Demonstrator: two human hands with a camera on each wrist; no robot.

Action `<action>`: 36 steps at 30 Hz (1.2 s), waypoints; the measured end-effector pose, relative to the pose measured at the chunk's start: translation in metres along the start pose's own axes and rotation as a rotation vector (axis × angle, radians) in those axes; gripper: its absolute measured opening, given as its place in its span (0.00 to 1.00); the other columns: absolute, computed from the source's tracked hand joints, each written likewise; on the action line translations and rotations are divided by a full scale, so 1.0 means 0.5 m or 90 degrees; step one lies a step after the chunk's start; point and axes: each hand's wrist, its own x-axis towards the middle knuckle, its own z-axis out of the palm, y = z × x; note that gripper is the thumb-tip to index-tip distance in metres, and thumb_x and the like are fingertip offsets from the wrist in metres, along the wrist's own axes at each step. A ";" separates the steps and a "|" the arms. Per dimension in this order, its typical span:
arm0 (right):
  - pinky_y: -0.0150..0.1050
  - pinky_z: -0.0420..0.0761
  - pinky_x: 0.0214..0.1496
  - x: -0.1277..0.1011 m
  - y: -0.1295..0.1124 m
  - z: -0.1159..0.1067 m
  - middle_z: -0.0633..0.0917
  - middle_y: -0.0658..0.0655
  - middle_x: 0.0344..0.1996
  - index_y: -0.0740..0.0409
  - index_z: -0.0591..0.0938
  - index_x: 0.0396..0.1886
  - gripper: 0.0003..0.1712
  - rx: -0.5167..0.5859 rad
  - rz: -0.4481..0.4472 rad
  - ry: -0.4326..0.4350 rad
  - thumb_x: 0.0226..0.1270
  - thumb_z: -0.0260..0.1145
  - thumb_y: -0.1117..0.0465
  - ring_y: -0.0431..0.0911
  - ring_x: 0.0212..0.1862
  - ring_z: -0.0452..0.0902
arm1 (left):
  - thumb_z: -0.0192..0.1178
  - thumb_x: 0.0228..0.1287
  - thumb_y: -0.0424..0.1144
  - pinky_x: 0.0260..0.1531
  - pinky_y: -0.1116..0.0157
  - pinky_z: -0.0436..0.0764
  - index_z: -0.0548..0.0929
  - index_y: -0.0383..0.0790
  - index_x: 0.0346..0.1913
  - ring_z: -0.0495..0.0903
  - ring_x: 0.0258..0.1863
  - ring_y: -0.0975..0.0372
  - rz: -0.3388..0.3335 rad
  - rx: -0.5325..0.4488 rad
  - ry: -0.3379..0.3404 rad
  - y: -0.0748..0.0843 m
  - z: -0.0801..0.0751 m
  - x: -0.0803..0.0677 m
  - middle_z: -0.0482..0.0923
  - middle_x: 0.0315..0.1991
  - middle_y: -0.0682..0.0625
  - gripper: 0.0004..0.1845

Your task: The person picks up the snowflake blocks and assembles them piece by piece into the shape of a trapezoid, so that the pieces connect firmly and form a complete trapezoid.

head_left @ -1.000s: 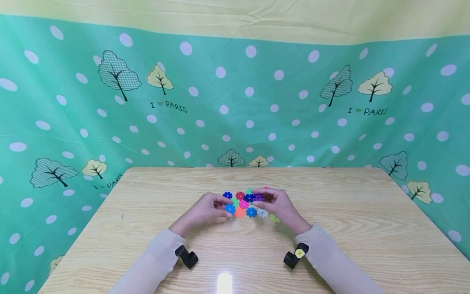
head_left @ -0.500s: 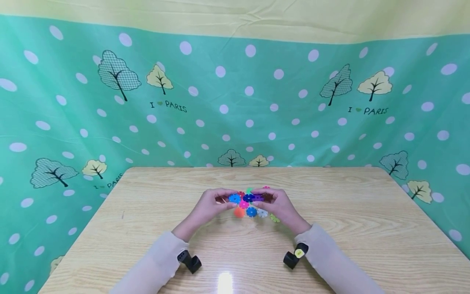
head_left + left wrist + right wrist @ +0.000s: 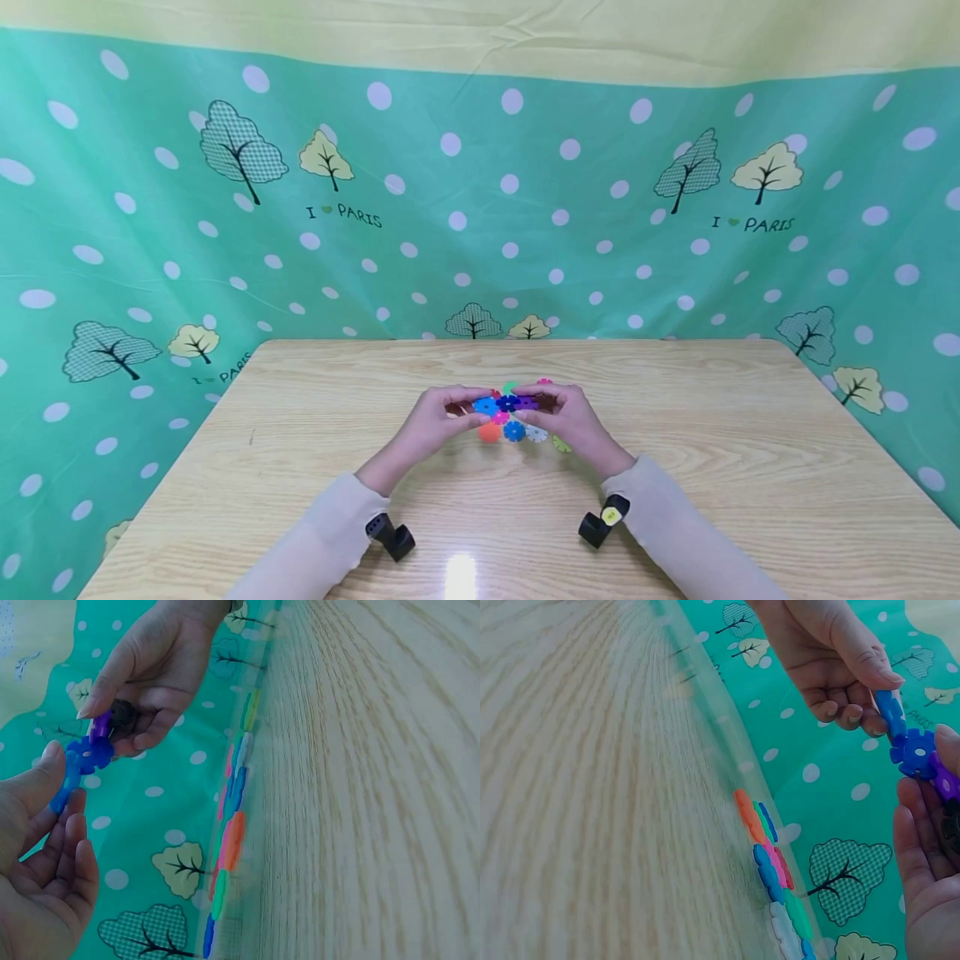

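My left hand (image 3: pixel 441 417) pinches a light blue notched plastic disc (image 3: pixel 486 406) between thumb and fingers. My right hand (image 3: pixel 572 418) grips a short chain of the same kind of snowflake discs. In it, a purple disc (image 3: pixel 944 777) sits between the fingers, a dark brown disc (image 3: pixel 122 716) lies towards the palm, and a dark blue disc (image 3: pixel 915 754) sticks out towards the left hand. The light blue disc stands edge-on at the rim of the dark blue one, turned across it. Both hands are raised above the table.
Loose discs lie on the wooden table (image 3: pixel 480 508) below the hands, among them an orange disc (image 3: pixel 490 432), a blue disc (image 3: pixel 513 431), a white disc (image 3: pixel 536 433) and a lime disc (image 3: pixel 562 445). A green patterned cloth (image 3: pixel 480 167) hangs behind.
My left hand has moved away from me and to the right, bringing the light blue disc from over the loose discs up to the dark blue one. The right hand has stayed in place.
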 end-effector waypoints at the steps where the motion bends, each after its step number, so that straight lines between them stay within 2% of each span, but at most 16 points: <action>1: 0.31 0.81 0.39 0.000 0.000 0.000 0.83 0.59 0.43 0.63 0.81 0.51 0.22 -0.004 -0.004 -0.001 0.57 0.71 0.59 0.46 0.39 0.80 | 0.66 0.57 0.34 0.34 0.68 0.79 0.81 0.35 0.52 0.77 0.34 0.61 0.004 0.000 -0.003 0.000 0.000 0.000 0.83 0.47 0.44 0.19; 4: 0.30 0.80 0.37 0.001 -0.001 0.000 0.83 0.59 0.41 0.62 0.82 0.50 0.21 -0.015 -0.013 -0.001 0.57 0.71 0.59 0.46 0.37 0.79 | 0.66 0.57 0.36 0.36 0.69 0.79 0.81 0.36 0.53 0.79 0.36 0.61 0.012 0.009 -0.011 0.002 0.000 0.000 0.82 0.49 0.46 0.19; 12: 0.29 0.79 0.34 0.000 0.000 0.001 0.84 0.58 0.41 0.60 0.83 0.49 0.20 -0.021 -0.008 0.006 0.57 0.71 0.57 0.45 0.34 0.78 | 0.67 0.56 0.40 0.31 0.70 0.78 0.83 0.40 0.51 0.77 0.31 0.61 -0.018 0.027 0.023 -0.004 -0.005 0.001 0.84 0.40 0.50 0.19; 20: 0.29 0.79 0.35 0.000 0.001 0.003 0.84 0.58 0.42 0.61 0.82 0.51 0.22 -0.022 0.010 0.010 0.58 0.70 0.58 0.47 0.36 0.78 | 0.68 0.55 0.36 0.30 0.71 0.78 0.82 0.39 0.52 0.77 0.30 0.61 -0.038 0.019 0.030 0.006 -0.003 -0.002 0.84 0.36 0.50 0.19; 24: 0.29 0.78 0.35 -0.001 -0.001 0.005 0.83 0.58 0.44 0.62 0.80 0.53 0.23 -0.005 0.023 0.011 0.59 0.70 0.58 0.48 0.37 0.76 | 0.68 0.56 0.36 0.27 0.72 0.76 0.81 0.38 0.54 0.75 0.29 0.62 -0.024 0.037 0.029 0.006 -0.001 -0.003 0.81 0.32 0.52 0.21; 29: 0.31 0.79 0.36 -0.002 0.001 0.006 0.84 0.58 0.43 0.62 0.80 0.53 0.23 0.001 0.021 0.010 0.59 0.70 0.58 0.47 0.37 0.77 | 0.68 0.56 0.37 0.20 0.74 0.68 0.83 0.40 0.52 0.72 0.25 0.63 -0.002 0.059 0.032 0.006 0.002 -0.003 0.77 0.24 0.54 0.19; 36: 0.30 0.79 0.38 -0.005 -0.005 0.007 0.84 0.58 0.45 0.64 0.80 0.53 0.23 -0.008 0.020 0.010 0.59 0.69 0.60 0.46 0.39 0.78 | 0.67 0.56 0.39 0.18 0.74 0.65 0.83 0.38 0.51 0.70 0.23 0.65 0.001 0.065 0.038 0.007 0.005 -0.006 0.74 0.21 0.55 0.19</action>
